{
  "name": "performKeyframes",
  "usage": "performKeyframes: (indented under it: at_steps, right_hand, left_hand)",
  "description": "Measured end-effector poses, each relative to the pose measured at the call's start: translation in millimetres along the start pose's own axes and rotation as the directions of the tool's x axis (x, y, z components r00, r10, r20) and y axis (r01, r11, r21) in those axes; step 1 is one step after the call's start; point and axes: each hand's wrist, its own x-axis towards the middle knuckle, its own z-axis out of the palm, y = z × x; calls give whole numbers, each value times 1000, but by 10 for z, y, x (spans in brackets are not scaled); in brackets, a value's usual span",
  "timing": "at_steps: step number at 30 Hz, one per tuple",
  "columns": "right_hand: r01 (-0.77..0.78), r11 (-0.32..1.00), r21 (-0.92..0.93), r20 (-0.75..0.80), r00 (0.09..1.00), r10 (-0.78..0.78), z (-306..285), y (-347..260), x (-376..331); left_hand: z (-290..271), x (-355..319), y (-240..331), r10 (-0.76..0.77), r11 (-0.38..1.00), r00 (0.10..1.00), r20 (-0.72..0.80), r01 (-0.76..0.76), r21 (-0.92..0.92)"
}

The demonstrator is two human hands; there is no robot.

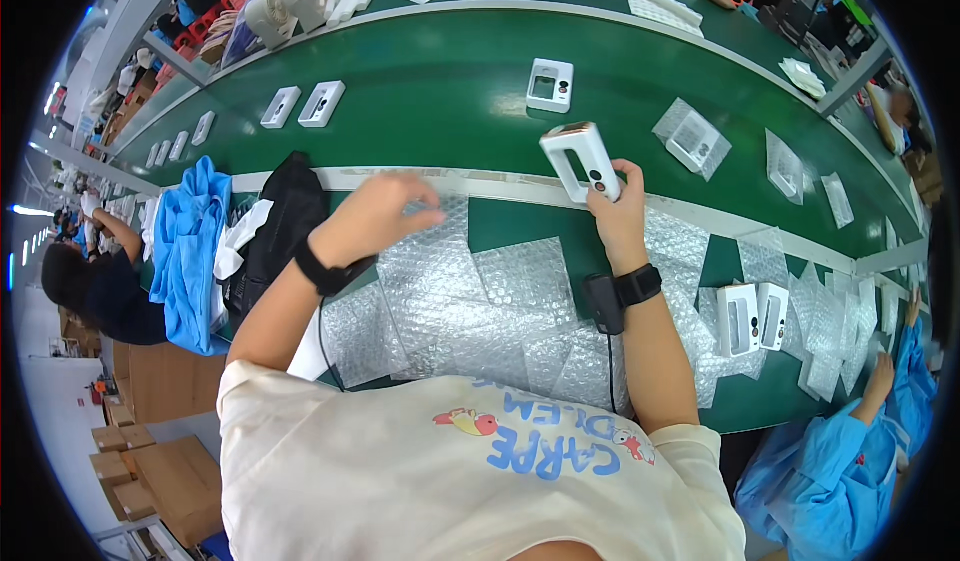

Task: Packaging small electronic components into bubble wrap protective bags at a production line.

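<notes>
My right hand grips a white plastic housing by its lower end. The housing is a rectangular frame with a large opening and dark round spots on one face, and it is held tilted above the edge of the green belt. Over the bubble-wrap bags, to the left, my left hand hovers with fingers loosely bent and apart, nothing in it. Clear bags lie overlapping across the bench in front of me. Two more white housings rest at the right on the bags.
On the green belt stand another housing, several white ones at the left, and bagged ones at the right. A metal rail separates belt and bench. A black bag and blue garment lie left; a blue-clad co-worker sits right.
</notes>
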Motion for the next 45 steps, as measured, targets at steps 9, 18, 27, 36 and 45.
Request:
performKeyframes:
  at_steps: [9, 18, 27, 36, 45]
  right_hand:
    - [-145, 989, 10, 162, 976, 142, 216, -234, -84]
    - [-151, 983, 102, 141, 981, 136, 116, -194, -72]
    - [-205, 930, 304, 234, 963, 136, 97, -253, -49]
    - [-125, 985, 119, 411, 909, 66, 214, -129, -167]
    - [66, 997, -34, 444, 895, -44, 377, -115, -325]
  left_hand:
    - [460, -641, -44, -217, 961, 976, 15, 217, -172]
    - [-227, -242, 210, -175, 985, 812, -557, 144, -98]
    - [437, -212, 127, 107, 993, 990, -94, -101, 63]
    - [602, -96, -137, -70, 988, 994, -80, 58, -143]
    - [452, 280, -196, -392, 636, 913, -109, 184, -749]
